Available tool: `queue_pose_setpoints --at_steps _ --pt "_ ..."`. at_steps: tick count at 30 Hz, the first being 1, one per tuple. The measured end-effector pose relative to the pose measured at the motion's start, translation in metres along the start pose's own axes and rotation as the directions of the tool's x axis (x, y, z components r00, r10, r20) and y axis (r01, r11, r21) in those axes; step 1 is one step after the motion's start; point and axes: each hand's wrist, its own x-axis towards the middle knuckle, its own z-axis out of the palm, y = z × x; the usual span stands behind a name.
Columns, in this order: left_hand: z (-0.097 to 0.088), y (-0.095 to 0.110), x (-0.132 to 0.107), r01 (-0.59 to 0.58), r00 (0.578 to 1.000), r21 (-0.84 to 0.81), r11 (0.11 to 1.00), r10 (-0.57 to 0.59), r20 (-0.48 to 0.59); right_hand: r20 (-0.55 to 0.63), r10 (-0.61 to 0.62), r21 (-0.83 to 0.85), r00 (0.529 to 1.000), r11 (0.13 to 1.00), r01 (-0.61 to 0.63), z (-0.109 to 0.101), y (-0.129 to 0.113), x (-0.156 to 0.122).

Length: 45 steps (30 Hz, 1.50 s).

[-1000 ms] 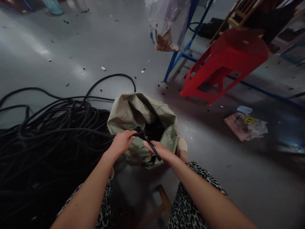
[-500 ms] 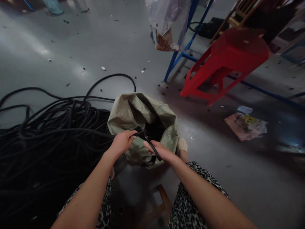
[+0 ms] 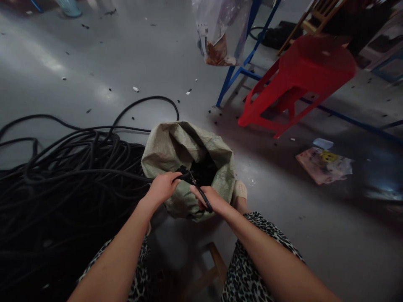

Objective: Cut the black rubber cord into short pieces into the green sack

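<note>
My left hand (image 3: 163, 187) is closed round a black rubber hose or cable (image 3: 126, 172) near its end, which points over the mouth of a green woven sack (image 3: 220, 147). Closed on black-handled scissors (image 3: 206, 200), my right hand (image 3: 210, 199) is just right of the left one. Their small metal part meets the hose end; whether the blades touch it I cannot tell. Beneath both hands the sack stands upright with its rim folded open. Dark pieces (image 3: 206, 170) lie inside, too shadowed to make out.
A large tangled pile of black hose (image 3: 85, 163) covers the floor at left. To the right stand a red plastic stool (image 3: 302, 75) and a blue metal frame (image 3: 226, 86). A clear plastic bag (image 3: 220, 37) hangs from it. A printed bag (image 3: 324, 163) lies on the floor.
The scissors' handle has swung slightly in my right hand, and more of the metal shows at the hose end. My left hand keeps its place on the hose.
</note>
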Motion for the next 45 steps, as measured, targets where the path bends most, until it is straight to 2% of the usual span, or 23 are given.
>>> queue_pose_setpoints --at_steps 5,12,17,25,29,34,39,45 --pt "-0.002 0.0 0.0 0.003 1.0 0.039 0.999 -0.004 0.031 0.019 0.135 0.181 0.991 0.974 -0.136 0.0 -0.001 -0.004" --pt "-0.003 -0.004 0.0 -0.007 0.998 0.096 0.995 0.0 0.069 0.062 0.175 0.308 0.983 0.933 -0.186 -0.001 0.001 -0.009" --pt "-0.002 -0.001 0.0 0.005 0.995 0.129 0.992 -0.018 0.101 0.056 0.193 0.283 0.98 0.938 -0.201 0.0 0.002 -0.013" --pt "-0.003 -0.001 -0.002 0.002 0.986 0.139 0.99 -0.025 0.163 0.077 0.221 0.116 0.972 0.967 -0.229 -0.002 -0.005 -0.018" --pt "-0.005 0.001 -0.002 0.033 0.982 0.159 0.987 -0.062 0.181 0.07 0.265 0.129 0.962 0.954 -0.272 -0.001 -0.005 -0.019" --pt "-0.006 0.003 -0.001 0.064 0.984 0.177 0.982 -0.092 0.154 0.058 0.27 0.194 0.961 0.941 -0.276 0.001 0.0 -0.015" --pt "-0.006 0.001 0.0 0.096 0.992 0.179 0.979 -0.108 0.059 0.049 0.26 0.257 0.964 0.93 -0.263 0.001 0.004 -0.007" --pt "-0.007 0.003 0.002 0.101 0.995 0.148 0.984 -0.101 -0.004 0.099 0.152 0.21 0.983 0.963 -0.17 0.0 -0.007 -0.011"
